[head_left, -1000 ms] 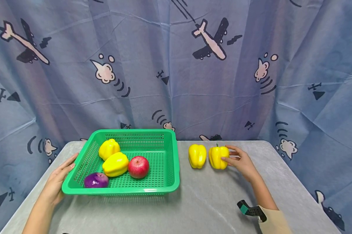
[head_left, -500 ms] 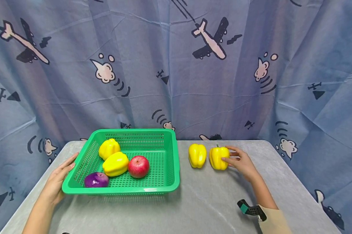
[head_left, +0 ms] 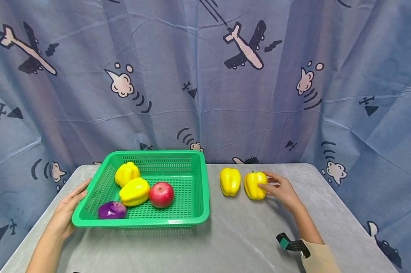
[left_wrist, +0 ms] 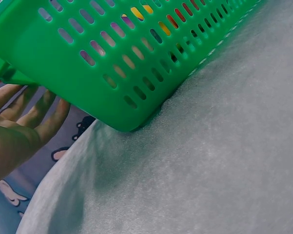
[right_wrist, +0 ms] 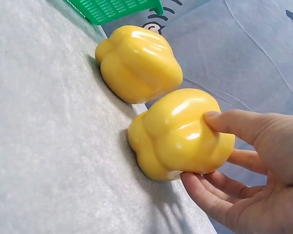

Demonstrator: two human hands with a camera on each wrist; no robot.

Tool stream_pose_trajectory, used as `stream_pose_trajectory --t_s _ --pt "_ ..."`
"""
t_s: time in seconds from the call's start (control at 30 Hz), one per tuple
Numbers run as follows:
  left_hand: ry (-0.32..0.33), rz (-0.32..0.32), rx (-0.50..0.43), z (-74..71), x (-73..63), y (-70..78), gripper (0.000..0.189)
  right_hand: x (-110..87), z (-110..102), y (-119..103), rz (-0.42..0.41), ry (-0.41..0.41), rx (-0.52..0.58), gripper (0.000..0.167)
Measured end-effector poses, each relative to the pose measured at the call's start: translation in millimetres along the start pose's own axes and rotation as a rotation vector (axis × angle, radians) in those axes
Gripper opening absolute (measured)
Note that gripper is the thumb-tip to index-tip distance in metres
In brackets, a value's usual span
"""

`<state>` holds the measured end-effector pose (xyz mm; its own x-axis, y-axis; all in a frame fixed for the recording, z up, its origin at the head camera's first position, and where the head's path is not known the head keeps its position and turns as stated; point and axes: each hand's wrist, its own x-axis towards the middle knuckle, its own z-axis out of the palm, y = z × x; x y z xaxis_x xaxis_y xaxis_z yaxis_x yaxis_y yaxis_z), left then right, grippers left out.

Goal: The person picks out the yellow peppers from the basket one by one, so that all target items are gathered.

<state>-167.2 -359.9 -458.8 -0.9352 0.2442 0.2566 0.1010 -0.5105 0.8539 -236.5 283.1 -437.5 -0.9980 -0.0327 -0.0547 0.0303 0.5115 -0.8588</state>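
Note:
In the head view my right hand [head_left: 281,190] pinches a yellow bell pepper [head_left: 254,185] from its right side. The right wrist view shows the thumb [right_wrist: 229,122] on this pepper's upper surface and the fingers [right_wrist: 205,192] along its lower side. A second yellow bell pepper [head_left: 230,182] lies just left of it. My left hand [head_left: 64,214] rests against the left side of a green plastic basket [head_left: 200,189], its fingers extended along the outer wall. Two more yellow bell peppers [head_left: 135,192], a red apple [head_left: 161,195] and a purple eggplant-like piece [head_left: 112,210] lie in the basket.
A grey cloth-covered table [head_left: 239,235] bears everything. Behind it hangs a blue curtain [head_left: 171,83] printed with planes, close to the table's far edge. A black band [head_left: 294,245] sits at the right wrist beside a beige sleeve [head_left: 319,259].
The pepper in my right hand has tipped and sunk slightly toward me, with less of its stem showing. The left hand and the basket stay in place.

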Motion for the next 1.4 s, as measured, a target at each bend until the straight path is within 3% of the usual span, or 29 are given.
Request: stream_pose_trajectory --t_s 0.87,1.4 --pt "0.013 0.005 0.003 -0.2 -1.1 -0.1 0.057 4.3 6.3 2.2 0.01 0.012 -0.022 0.072" --pt "0.018 0.0 0.025 0.4 0.9 0.1 0.057 3.6 9.1 1.3 0.042 -0.016 0.03 0.077"
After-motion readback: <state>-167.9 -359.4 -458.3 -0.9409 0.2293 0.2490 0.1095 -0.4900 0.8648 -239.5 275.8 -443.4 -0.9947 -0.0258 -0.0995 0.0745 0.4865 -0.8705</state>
